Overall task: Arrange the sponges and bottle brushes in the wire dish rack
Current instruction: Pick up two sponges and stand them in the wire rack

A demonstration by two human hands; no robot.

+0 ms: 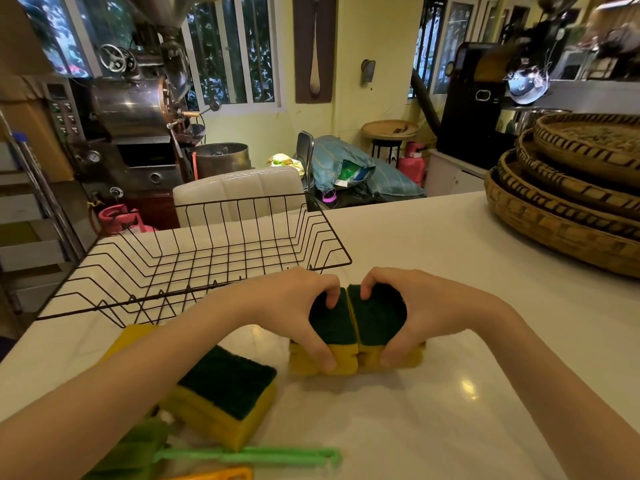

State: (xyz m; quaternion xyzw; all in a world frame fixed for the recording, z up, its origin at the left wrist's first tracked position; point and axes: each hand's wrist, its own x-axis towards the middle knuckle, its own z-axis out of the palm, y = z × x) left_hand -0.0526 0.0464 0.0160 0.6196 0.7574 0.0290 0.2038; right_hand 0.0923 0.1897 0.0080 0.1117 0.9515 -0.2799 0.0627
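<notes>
Two sponges gripped just in front of the rack (194, 265).

Left hand (294, 306) and right hand (426, 313) each clasp a sponge (green side up): left sponge (334, 327), right sponge (377, 323), touching, long axes toward the rack.

The left hand (298, 306) covers the left part of one sponge (334, 327), and the right hand (426, 313) covers the right part of the second sponge (377, 320). A yellow sponge (133, 336) beside the wire dish rack (194, 265) is mostly hidden behind the left forearm. The green brush (249, 457) has its head blurred and partly under the arm. The orange piece (221, 475) is cut by the bottom edge. The woven trays (571, 202) on the bench (433, 393) are cut by the right edge.
</notes>
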